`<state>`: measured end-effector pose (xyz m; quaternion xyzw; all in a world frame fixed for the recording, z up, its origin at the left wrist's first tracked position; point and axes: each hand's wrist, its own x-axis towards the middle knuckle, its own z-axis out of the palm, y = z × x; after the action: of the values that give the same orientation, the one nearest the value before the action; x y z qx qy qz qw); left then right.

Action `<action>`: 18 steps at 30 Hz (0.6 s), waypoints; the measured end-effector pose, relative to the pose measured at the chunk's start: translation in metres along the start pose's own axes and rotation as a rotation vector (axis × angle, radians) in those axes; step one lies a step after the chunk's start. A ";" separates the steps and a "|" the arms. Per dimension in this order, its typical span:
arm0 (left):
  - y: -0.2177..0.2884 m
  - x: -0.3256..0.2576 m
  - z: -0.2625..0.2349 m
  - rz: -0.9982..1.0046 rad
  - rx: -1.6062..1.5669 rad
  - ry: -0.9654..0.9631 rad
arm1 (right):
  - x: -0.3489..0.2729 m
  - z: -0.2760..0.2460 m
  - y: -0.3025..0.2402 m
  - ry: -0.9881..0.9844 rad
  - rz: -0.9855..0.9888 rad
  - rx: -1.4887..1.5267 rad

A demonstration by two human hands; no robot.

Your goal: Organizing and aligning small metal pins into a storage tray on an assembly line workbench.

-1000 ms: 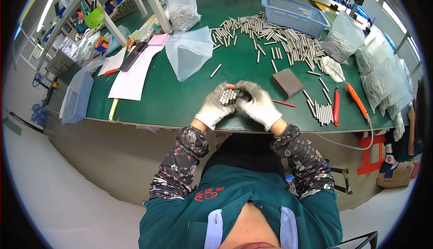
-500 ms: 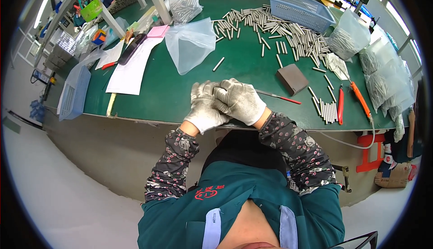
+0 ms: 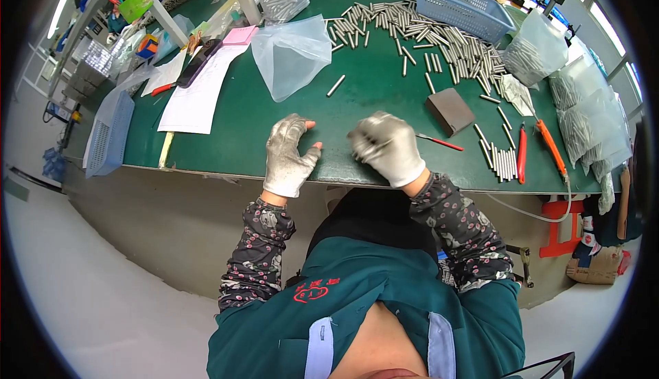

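Observation:
My left hand (image 3: 289, 156), in a pale grey work glove with bare thumb and index tips, rests at the table's front edge. Its thumb and index stand apart with nothing between them. To its right my gloved right hand (image 3: 390, 147) hovers by the edge, its fingers curled under and smeared by motion; whether they hold anything is hidden. Just beyond that hand lies a thin tool with a red handle (image 3: 449, 145), beside a dark brown block (image 3: 450, 112). A single metal pin (image 3: 336, 85) lies ahead of both hands.
Many loose metal pins (image 3: 460, 53) spread across the green table (image 3: 226, 149) below a blue basket (image 3: 463, 7). A short row of pins (image 3: 504, 164) lies near red-handled pliers (image 3: 522, 152) and an orange-handled tool (image 3: 551, 151). Bags of pins (image 3: 583, 118) stand right; an open plastic bag (image 3: 292, 56) lies left.
My hands, pressed together half a second ago, have come apart. The left moved left and its fingers opened; the right moved right. The view shifted slightly.

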<state>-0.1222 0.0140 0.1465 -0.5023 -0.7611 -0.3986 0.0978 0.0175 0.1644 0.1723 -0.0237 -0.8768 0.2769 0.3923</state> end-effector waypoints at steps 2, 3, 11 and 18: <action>0.001 -0.002 0.001 0.003 -0.018 0.013 | -0.008 -0.001 -0.006 0.234 0.381 0.317; -0.002 -0.003 0.001 -0.013 -0.018 0.000 | -0.009 -0.013 -0.026 0.227 0.681 0.533; 0.003 0.001 -0.004 -0.014 0.004 -0.015 | -0.107 -0.006 -0.064 0.017 1.441 1.343; -0.004 0.004 -0.003 -0.058 0.049 -0.026 | -0.187 0.039 0.007 0.511 1.809 1.905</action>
<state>-0.1286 0.0138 0.1485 -0.4824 -0.7862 -0.3759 0.0886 0.1176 0.1039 0.0216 -0.3618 0.0780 0.9248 0.0877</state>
